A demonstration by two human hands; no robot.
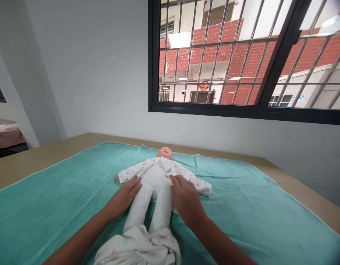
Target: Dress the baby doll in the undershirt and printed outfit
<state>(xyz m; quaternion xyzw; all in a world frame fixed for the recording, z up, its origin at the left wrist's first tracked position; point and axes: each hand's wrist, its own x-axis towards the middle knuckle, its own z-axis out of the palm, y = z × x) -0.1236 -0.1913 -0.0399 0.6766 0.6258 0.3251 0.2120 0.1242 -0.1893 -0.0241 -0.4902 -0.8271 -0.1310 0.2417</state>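
A baby doll (156,184) lies on its back on a teal towel (241,206), head towards the window. It wears a white patterned top that lies open over a white cloth body. My left hand (125,195) rests flat at the doll's left hip, fingers stretched out. My right hand (186,198) lies flat on the other side of the torso, fingers touching the edge of the top. White patterned trousers (139,248) are bunched around the doll's feet near me.
The towel covers a tan table (297,176) that stands against a white wall. Above it is a black-framed barred window (241,55). At the far left edge is another surface with pink fabric (6,134).
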